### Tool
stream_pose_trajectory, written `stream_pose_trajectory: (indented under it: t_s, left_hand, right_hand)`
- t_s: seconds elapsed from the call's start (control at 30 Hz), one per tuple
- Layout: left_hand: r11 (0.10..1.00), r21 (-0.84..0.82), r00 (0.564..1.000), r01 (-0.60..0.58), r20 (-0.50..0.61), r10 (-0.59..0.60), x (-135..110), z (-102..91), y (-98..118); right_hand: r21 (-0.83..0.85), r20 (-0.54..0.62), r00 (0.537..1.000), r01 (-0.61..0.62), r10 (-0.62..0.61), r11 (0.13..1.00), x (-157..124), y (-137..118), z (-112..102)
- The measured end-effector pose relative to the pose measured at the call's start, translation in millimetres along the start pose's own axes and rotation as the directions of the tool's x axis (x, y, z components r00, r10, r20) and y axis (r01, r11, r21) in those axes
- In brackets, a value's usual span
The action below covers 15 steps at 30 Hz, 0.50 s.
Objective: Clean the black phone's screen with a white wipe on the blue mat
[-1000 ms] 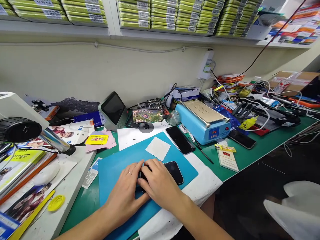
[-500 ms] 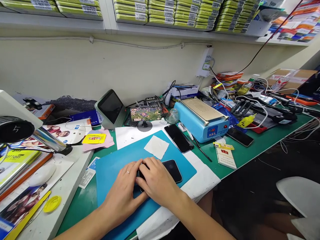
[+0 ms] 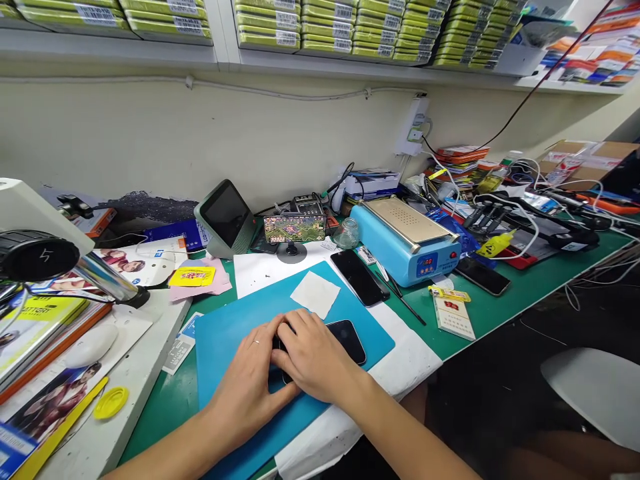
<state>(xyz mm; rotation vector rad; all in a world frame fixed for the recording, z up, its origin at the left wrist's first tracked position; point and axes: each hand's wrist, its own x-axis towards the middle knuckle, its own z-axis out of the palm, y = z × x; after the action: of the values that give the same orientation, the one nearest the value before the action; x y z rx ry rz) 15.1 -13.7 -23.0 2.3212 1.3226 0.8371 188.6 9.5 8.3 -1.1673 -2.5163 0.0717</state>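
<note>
A black phone [image 3: 350,340] lies on the blue mat [image 3: 235,327], its left part hidden under both hands. My left hand [image 3: 256,363] is bent around the phone's left end, with the thumb along the near edge. A ring is on one of its fingers. My right hand [image 3: 313,357] lies over the phone, its curled fingers meeting the left fingertips. What the fingertips press on is hidden. Just beyond the hands lies a white square cloth [image 3: 315,295]. Another dark phone [image 3: 359,277] rests past the mat's far right edge.
A blue heating machine [image 3: 407,240] stands at the back right. Beside it are a dark tweezers-like tool [image 3: 407,305], a cigarette box [image 3: 453,316] and a phone [image 3: 483,275]. A propped phone [image 3: 295,229] shows a game. A lamp base [image 3: 107,273] and papers are at left.
The whole view has shifted slightly. Both hands stay on the phone in nearly the same pose; the right fingers have moved very little.
</note>
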Motion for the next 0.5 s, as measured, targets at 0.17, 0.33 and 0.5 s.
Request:
stream_pose_trajectory:
  t_s: [0.17,0.33,0.5]
  left_hand:
    - [1.000,0.029,1.000,0.006,0.007,-0.006,-1.9,1.4,-1.9]
    - [1.000,0.001,1.000,0.020,0.001,-0.020,-1.2,-0.4,0.8]
    - [1.000,-0.002,1.000,0.003,0.004,-0.003,-0.4,0.3,-0.4]
  right_hand:
    - [0.005,-0.009,1.000,0.008,-0.008,1.000,0.2,-0.1,-1.4]
    - [0.016,-0.028,1.000,-0.002,0.002,1.000,-0.2,-0.8,-1.1]
    - [0.023,-0.054,0.999,-0.003,0.005,1.000,-0.8,-2.0,-0.7]
